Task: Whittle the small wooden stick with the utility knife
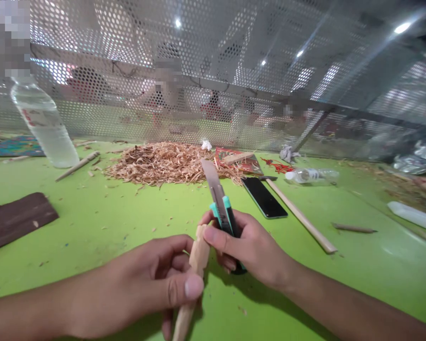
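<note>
My left hand [159, 279] is closed round a pale carved wooden stick [199, 255], which slants up from the bottom edge and has notches near its top. My right hand [250, 241] grips a black and teal utility knife [224, 215], its wide blade extended and pointing up and away. The right thumb also touches the top end of the stick. Both hands are above the green table [128, 213], close together. The palm side of my right hand is partly hidden.
Wood shavings [163, 163] are heaped behind the hands. A phone [264, 196], a hammer [300, 215] and a small bottle [310, 175] lie to the right. At left are a water bottle [44, 125] and a brown cloth [19, 218]. A perforated screen [199, 90] stands behind.
</note>
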Action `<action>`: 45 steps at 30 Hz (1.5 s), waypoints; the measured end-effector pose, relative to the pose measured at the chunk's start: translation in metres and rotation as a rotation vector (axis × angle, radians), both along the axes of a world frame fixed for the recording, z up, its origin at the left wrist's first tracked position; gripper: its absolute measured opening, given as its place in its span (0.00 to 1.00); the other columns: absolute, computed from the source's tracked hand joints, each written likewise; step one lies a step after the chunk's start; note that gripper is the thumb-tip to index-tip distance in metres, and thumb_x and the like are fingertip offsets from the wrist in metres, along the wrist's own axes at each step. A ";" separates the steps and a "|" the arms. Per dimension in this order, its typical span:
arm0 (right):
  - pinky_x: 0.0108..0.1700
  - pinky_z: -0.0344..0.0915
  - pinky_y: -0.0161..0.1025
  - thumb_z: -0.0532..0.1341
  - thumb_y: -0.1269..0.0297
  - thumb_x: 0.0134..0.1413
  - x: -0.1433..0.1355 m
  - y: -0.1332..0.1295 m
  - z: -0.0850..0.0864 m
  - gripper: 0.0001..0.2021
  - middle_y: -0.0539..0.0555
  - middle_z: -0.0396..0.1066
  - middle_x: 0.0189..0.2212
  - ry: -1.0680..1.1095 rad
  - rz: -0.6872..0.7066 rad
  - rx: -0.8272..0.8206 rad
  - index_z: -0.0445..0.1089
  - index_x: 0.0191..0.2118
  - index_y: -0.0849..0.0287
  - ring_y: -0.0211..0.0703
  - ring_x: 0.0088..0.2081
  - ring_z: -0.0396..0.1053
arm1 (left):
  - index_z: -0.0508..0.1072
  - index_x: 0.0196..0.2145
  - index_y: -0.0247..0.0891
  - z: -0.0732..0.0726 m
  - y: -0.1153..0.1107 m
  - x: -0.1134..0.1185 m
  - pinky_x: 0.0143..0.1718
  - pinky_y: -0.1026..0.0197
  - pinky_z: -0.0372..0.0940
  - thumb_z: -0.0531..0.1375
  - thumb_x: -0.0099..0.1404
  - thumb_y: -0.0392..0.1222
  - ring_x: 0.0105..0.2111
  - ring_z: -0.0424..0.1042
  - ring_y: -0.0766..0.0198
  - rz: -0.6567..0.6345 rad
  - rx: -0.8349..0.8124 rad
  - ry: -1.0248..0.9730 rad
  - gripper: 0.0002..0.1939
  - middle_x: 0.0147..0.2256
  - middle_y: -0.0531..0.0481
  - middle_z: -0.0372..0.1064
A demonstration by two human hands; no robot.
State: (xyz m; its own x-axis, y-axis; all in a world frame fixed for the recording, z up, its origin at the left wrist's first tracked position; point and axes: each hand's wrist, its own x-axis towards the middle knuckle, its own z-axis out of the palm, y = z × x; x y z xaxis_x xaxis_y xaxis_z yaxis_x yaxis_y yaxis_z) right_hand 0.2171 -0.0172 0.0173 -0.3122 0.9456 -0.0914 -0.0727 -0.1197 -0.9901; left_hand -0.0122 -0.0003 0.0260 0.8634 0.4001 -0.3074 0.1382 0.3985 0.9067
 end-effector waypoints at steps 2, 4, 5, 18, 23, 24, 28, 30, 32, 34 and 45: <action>0.22 0.62 0.29 0.74 0.49 0.61 0.001 0.002 -0.001 0.18 0.43 0.68 0.26 0.050 -0.010 0.014 0.74 0.44 0.57 0.29 0.19 0.61 | 0.70 0.52 0.41 -0.003 -0.004 0.001 0.37 0.63 0.71 0.69 0.68 0.63 0.35 0.73 0.65 -0.026 -0.063 0.013 0.27 0.39 0.51 0.72; 0.22 0.60 0.29 0.74 0.50 0.62 0.002 0.003 -0.002 0.17 0.42 0.67 0.26 0.096 0.012 0.020 0.73 0.45 0.56 0.29 0.19 0.61 | 0.70 0.48 0.39 -0.007 -0.008 0.003 0.33 0.67 0.67 0.68 0.68 0.65 0.31 0.71 0.68 -0.018 -0.096 0.057 0.28 0.36 0.50 0.73; 0.22 0.59 0.29 0.74 0.51 0.62 0.002 0.003 -0.003 0.17 0.42 0.66 0.26 0.112 0.033 0.022 0.73 0.45 0.57 0.29 0.20 0.61 | 0.70 0.45 0.39 -0.010 -0.010 0.004 0.30 0.69 0.65 0.68 0.68 0.66 0.28 0.69 0.69 -0.011 -0.104 0.064 0.27 0.33 0.52 0.72; 0.26 0.54 0.32 0.62 0.43 0.73 0.010 -0.007 0.003 0.18 0.41 0.56 0.26 -0.294 0.029 0.208 0.67 0.46 0.54 0.35 0.25 0.54 | 0.66 0.32 0.42 -0.028 -0.012 0.011 0.16 0.72 0.55 0.66 0.69 0.65 0.13 0.56 0.75 0.138 -0.058 0.021 0.25 0.17 0.61 0.64; 0.32 0.56 0.35 0.51 0.44 0.80 0.015 -0.012 0.015 0.21 0.45 0.60 0.28 -0.555 0.174 0.359 0.63 0.39 0.55 0.38 0.29 0.58 | 0.66 0.25 0.40 -0.029 0.000 0.009 0.10 0.74 0.56 0.68 0.67 0.65 0.08 0.58 0.75 0.207 -0.107 -0.046 0.29 0.12 0.60 0.62; 0.32 0.56 0.35 0.52 0.45 0.80 0.015 -0.012 0.017 0.20 0.45 0.61 0.28 -0.597 0.220 0.362 0.63 0.38 0.55 0.38 0.29 0.59 | 0.66 0.24 0.40 -0.029 0.002 0.009 0.10 0.73 0.56 0.69 0.65 0.65 0.07 0.57 0.75 0.191 -0.118 -0.047 0.29 0.11 0.59 0.62; 0.31 0.53 0.35 0.60 0.50 0.77 0.013 -0.010 0.016 0.17 0.44 0.61 0.27 -0.699 0.312 0.349 0.64 0.36 0.55 0.37 0.27 0.59 | 0.67 0.22 0.40 -0.030 0.005 0.008 0.08 0.73 0.56 0.71 0.62 0.66 0.05 0.56 0.75 0.159 -0.138 -0.025 0.30 0.10 0.58 0.62; 0.30 0.52 0.35 0.60 0.52 0.77 0.012 -0.009 0.014 0.17 0.43 0.61 0.26 -0.736 0.305 0.343 0.64 0.36 0.55 0.37 0.27 0.59 | 0.65 0.19 0.40 -0.029 0.005 0.008 0.07 0.74 0.55 0.71 0.61 0.66 0.05 0.56 0.75 0.168 -0.135 -0.001 0.32 0.10 0.59 0.60; 0.30 0.51 0.35 0.59 0.52 0.77 0.012 -0.009 0.013 0.17 0.43 0.61 0.26 -0.761 0.291 0.338 0.64 0.35 0.55 0.37 0.27 0.59 | 0.64 0.17 0.40 -0.028 0.005 0.008 0.06 0.75 0.54 0.72 0.61 0.66 0.05 0.55 0.75 0.182 -0.134 0.026 0.33 0.09 0.59 0.58; 0.30 0.51 0.35 0.59 0.51 0.77 0.012 -0.009 0.013 0.18 0.43 0.61 0.26 -0.771 0.283 0.341 0.63 0.35 0.55 0.37 0.27 0.59 | 0.64 0.17 0.40 -0.026 0.004 0.009 0.06 0.76 0.53 0.72 0.60 0.67 0.05 0.55 0.75 0.202 -0.135 0.054 0.33 0.09 0.59 0.57; 0.31 0.53 0.35 0.59 0.50 0.77 0.013 -0.009 0.014 0.19 0.44 0.62 0.26 -0.777 0.292 0.349 0.63 0.34 0.55 0.37 0.27 0.59 | 0.63 0.17 0.40 -0.028 0.002 0.007 0.06 0.77 0.52 0.71 0.60 0.67 0.06 0.55 0.76 0.224 -0.129 0.056 0.33 0.09 0.59 0.57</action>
State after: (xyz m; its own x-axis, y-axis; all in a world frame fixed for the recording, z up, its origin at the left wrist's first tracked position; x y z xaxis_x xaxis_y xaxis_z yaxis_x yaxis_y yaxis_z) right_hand 0.2297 -0.0260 0.0309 -0.5143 0.8518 -0.0994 0.6186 0.2882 -0.7310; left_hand -0.0052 0.0017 -0.0018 0.7380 0.5336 -0.4131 0.0822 0.5365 0.8399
